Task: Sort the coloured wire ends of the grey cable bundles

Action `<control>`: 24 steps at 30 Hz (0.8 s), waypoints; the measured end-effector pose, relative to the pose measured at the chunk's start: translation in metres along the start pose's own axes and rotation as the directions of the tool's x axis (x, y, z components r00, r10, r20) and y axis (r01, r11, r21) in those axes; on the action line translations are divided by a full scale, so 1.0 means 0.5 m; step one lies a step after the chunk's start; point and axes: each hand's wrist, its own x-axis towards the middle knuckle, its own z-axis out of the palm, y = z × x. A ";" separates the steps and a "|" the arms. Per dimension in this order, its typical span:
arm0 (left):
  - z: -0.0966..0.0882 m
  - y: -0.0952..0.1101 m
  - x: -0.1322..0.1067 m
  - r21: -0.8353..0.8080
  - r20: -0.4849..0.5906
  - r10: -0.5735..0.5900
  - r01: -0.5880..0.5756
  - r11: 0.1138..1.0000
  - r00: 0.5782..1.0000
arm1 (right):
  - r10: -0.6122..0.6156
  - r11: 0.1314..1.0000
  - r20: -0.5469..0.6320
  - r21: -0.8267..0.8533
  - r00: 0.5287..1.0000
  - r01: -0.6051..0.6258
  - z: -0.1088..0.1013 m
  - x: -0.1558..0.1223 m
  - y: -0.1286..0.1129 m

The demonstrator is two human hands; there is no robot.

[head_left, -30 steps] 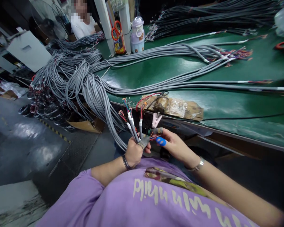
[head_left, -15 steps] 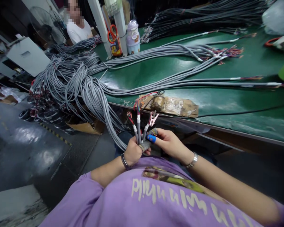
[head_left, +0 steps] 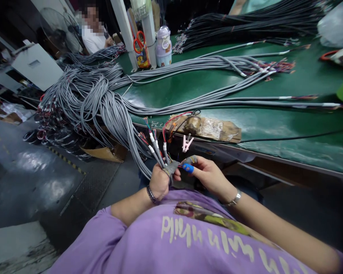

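My left hand is closed round several grey cables, whose white-banded ends and thin coloured wires stick up above the fist. Close beside it, my right hand pinches with thumb and forefinger at thin wires near the left thumb. A blue cover is on the right thumb, and grey wrapping covers the right forefinger and the left thumb. Just above the hands, a pink clothespin hangs at the bench edge, apart from my fingers. The wire tips between my hands are too small to make out.
On the green bench lies a taped wooden block with wires. A heap of grey cables spills over the edge at left. Black cables, a purple bottle and orange-handled scissors are farther back. A co-worker sits beyond.
The cable ends in my left hand have tilted left and spread apart. My right fingers now pinch thin wires, and the pink clothespin stands apart from the cables. The view has shifted slightly.
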 end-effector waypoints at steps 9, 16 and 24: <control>0.000 0.001 0.005 -0.017 -0.017 -0.014 0.013 1.000 1.000 | -0.016 0.994 -0.077 -0.111 0.997 0.008 -0.007 0.008 0.007; -0.004 -0.006 0.004 0.069 0.115 -0.091 0.084 0.994 0.989 | -0.087 0.989 -0.083 -0.127 0.993 0.076 -0.001 0.031 0.001; -0.004 -0.007 0.012 0.015 0.000 -0.029 0.029 0.999 1.000 | 0.082 0.996 -0.138 -0.032 0.987 -0.087 -0.003 0.013 0.020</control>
